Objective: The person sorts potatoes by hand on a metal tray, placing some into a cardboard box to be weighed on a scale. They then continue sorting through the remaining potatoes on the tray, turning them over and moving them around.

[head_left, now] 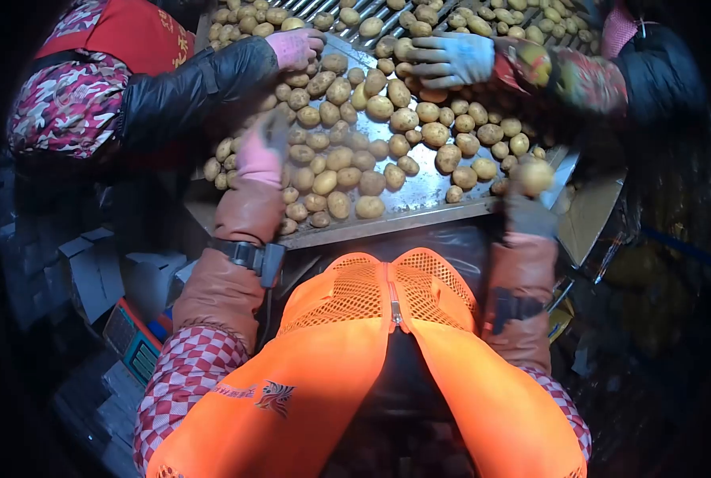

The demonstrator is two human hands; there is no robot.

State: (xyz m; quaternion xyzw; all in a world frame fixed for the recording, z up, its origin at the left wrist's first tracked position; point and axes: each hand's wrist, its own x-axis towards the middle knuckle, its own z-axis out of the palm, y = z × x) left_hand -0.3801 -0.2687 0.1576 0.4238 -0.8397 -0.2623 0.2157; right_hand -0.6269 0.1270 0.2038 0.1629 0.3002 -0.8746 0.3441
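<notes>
Many potatoes [339, 157] lie spread over a shiny metal sorting table [428, 191]. My left hand [264, 149], in a pink and grey glove, is over the table's left side beside the potatoes. Motion smears its fingers. At the front right corner my right hand [529, 215], in a dark glove, grips a single potato [535, 177], blurred by movement. Brown sleeve covers [242, 211] reach up both my forearms.
Opposite me, one co-worker's pink glove [295, 49] and another's whitish-blue glove [455, 60] rest among the potatoes. Metal rollers [381, 11] run behind. A cardboard box [588, 217] stands off the right corner; white cartons [92, 275] are lower left.
</notes>
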